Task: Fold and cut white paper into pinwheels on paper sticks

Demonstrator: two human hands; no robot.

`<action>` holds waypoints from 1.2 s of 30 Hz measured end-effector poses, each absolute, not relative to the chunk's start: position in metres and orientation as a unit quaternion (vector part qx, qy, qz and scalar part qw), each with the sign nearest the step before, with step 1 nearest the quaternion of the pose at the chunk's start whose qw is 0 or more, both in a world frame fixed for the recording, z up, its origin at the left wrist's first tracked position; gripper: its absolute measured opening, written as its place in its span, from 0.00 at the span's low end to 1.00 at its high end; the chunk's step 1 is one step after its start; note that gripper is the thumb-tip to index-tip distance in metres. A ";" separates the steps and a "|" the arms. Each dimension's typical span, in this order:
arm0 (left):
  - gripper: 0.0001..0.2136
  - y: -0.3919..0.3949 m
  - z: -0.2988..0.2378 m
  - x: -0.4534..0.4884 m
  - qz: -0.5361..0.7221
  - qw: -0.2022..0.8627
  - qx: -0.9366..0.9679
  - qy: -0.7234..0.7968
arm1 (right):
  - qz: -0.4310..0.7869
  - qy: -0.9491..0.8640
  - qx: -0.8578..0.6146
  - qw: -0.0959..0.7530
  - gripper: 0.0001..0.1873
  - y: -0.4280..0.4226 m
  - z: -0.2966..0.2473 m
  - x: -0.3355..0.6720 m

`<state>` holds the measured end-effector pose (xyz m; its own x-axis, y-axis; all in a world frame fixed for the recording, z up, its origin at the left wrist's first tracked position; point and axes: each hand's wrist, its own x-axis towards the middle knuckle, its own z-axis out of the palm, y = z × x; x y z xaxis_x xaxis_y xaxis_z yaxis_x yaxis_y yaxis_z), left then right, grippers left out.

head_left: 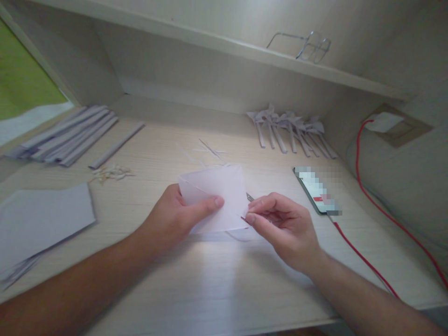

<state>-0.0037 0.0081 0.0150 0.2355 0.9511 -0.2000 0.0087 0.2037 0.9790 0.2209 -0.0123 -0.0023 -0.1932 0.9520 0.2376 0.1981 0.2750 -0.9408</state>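
Observation:
A white square of paper (pixel 217 186), with a faint slanting crease, is gripped by my left hand (pixel 182 210), its thumb flat on top and the other fingers mostly hidden beneath. At the paper's right edge, my right hand (pixel 283 224) has its thumb and index finger pinched together. A thin dark tip (pixel 244 219) sticks out from that pinch, and a small metallic end (pixel 249 197) shows above the fingers. Most of what they belong to is hidden. Under the paper's lower edge a thin pale strip (pixel 238 237) curves out.
Paper pinwheels (pixel 287 123) lie at the back right, rolled paper sticks (pixel 70 135) at the back left. Thin slivers (pixel 210 149), small pale pieces (pixel 114 172) and a paper stack (pixel 45 224) are nearby. A phone (pixel 315 189) has a red cable (pixel 364 261). Glasses (pixel 311 46) rest on the shelf.

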 end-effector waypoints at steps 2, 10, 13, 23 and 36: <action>0.15 0.008 0.014 -0.003 0.394 0.615 0.492 0.473 | 0.415 -0.642 -0.444 0.467 0.05 -0.013 -0.002 0.220; 0.11 0.007 0.012 -0.004 0.366 0.586 0.530 0.492 | 0.421 -0.616 -0.448 0.493 0.08 -0.009 -0.003 0.219; 0.09 0.009 0.012 -0.007 0.357 0.597 0.527 0.488 | 0.419 -0.626 -0.443 0.485 0.08 -0.006 -0.001 0.222; 0.10 0.026 0.014 -0.015 0.218 0.633 0.573 0.473 | 0.350 -0.770 -0.407 0.346 0.10 -0.004 0.003 0.236; 0.08 0.017 0.011 -0.012 0.214 0.603 0.600 0.480 | 0.323 -0.739 -0.423 0.414 0.08 -0.006 -0.003 0.229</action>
